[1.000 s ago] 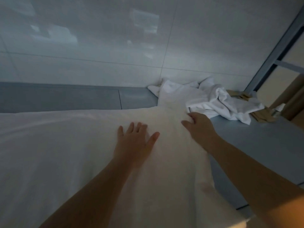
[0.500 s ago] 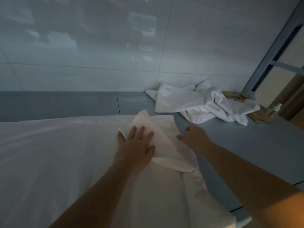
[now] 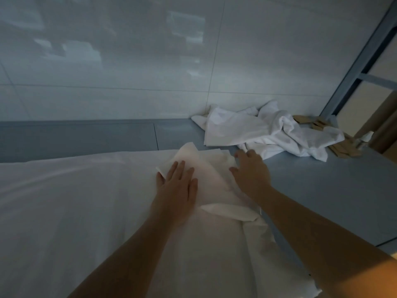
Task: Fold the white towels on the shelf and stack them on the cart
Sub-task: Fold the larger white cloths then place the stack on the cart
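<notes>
- So nearest the camera it's mostly forearms plus one big white towel (image 3: 81, 211) spread flat over the blue-grey shelf (image 3: 322, 201), taking up the whole lower left of the view.
- Left hand (image 3: 177, 188) lies flat on that towel, palm down, fingers straight and close together, pressing on a corner flap (image 3: 206, 168) that's been turned back onto the cloth.
- Right hand (image 3: 250, 172) is just beside it at the towel's right edge, fingers loosely spread and a bit bent over the cloth. Can't tell if it's actually pinching any fabric or just resting there; doesn't look like a real grip to me.
- That flap is crooked and bunched, with a rolled ridge at its near end, so I'd call this the very start of a fold, not a finished one.
- Further back on the shelf, against the tiled wall (image 3: 150, 61), there's a crumpled pile of white towels (image 3: 264, 132), well apart from the hands and completely unfolded.
- Past the pile, some tan flat pieces (image 3: 341, 147) sit by the metal upright (image 3: 361, 61); too dim to say what they are.
- Progress check: no cart anywhere in view and no folded stack visible. My read is basically everything's left: finish this one, do the pile, then stack.
</notes>
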`<state>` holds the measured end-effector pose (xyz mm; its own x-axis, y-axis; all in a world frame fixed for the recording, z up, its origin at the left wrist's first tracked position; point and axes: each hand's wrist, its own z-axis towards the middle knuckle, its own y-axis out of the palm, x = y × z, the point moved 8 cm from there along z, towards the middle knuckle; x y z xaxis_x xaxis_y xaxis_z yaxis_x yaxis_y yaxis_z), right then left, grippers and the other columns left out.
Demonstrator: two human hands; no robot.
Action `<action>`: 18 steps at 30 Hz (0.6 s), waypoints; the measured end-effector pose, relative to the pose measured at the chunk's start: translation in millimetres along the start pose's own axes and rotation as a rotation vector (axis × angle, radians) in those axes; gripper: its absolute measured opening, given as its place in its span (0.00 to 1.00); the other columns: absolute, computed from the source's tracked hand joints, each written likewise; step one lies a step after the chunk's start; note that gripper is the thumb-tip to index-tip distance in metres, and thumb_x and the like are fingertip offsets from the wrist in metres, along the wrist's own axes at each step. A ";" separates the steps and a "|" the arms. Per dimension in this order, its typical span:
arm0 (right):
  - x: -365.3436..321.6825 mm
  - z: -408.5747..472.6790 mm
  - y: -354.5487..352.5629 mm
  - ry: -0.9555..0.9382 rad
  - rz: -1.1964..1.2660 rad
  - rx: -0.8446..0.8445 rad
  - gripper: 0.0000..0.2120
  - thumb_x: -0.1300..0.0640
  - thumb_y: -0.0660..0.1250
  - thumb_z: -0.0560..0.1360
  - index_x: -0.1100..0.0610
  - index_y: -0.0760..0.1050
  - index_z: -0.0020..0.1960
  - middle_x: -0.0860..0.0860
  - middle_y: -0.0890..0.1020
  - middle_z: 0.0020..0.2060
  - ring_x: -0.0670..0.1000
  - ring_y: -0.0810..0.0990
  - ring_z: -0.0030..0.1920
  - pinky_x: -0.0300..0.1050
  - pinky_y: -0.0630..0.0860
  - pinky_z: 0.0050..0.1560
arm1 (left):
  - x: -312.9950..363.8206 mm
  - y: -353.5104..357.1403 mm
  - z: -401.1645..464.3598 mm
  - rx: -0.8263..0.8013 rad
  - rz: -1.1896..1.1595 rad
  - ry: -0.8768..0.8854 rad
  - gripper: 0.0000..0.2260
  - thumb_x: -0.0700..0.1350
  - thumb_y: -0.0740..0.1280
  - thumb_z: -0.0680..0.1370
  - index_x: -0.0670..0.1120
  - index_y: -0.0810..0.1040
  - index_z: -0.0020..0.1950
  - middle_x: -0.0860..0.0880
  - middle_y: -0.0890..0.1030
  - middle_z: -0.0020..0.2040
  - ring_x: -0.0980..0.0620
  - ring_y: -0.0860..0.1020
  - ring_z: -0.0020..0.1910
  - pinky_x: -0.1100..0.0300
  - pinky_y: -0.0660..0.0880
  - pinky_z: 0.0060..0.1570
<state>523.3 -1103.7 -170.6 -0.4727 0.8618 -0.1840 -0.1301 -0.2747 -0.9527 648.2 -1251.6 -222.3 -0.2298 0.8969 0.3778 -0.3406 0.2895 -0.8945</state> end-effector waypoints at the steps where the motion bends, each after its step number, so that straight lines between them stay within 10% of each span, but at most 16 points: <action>1: -3.7 -5.7 -10.5 -0.083 0.041 0.048 0.12 0.52 0.66 0.77 0.55 0.73 0.57 0.53 0.74 0.53 0.54 0.73 0.54 0.49 0.71 0.53 | 1.6 2.7 0.3 -0.027 0.020 0.010 0.23 0.55 0.46 0.82 0.51 0.60 0.76 0.49 0.56 0.78 0.53 0.49 0.77 0.43 0.48 0.73; 6: -4.1 -60.2 -3.7 -0.082 0.426 -0.533 0.14 0.44 0.70 0.72 0.53 0.77 0.38 0.42 0.78 0.29 0.38 0.74 0.30 0.32 0.69 0.36 | 6.7 8.8 1.1 -0.078 0.159 0.035 0.28 0.60 0.40 0.79 0.53 0.61 0.76 0.50 0.58 0.77 0.51 0.53 0.77 0.38 0.47 0.70; 11: 11.2 -98.9 -4.8 -0.052 0.315 -0.753 0.12 0.49 0.76 0.67 0.53 0.76 0.43 0.45 0.78 0.35 0.42 0.77 0.30 0.35 0.73 0.30 | 8.5 7.7 0.7 -0.098 0.185 0.035 0.32 0.62 0.38 0.76 0.53 0.61 0.75 0.50 0.59 0.77 0.51 0.54 0.76 0.38 0.49 0.70; 18: 51.4 -120.2 -28.9 0.173 0.522 -0.608 0.09 0.55 0.67 0.76 0.62 0.77 0.46 0.58 0.80 0.41 0.56 0.80 0.41 0.45 0.72 0.40 | 7.2 -1.8 -2.1 -0.018 0.020 0.010 0.33 0.65 0.40 0.76 0.51 0.58 0.77 0.47 0.53 0.79 0.49 0.49 0.77 0.36 0.51 0.71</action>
<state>607.5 -1000.3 -181.6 -0.1938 0.7540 -0.6276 0.5886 -0.4224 -0.6893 649.0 -1245.0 -218.4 -0.2269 0.9059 0.3575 -0.3192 0.2777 -0.9061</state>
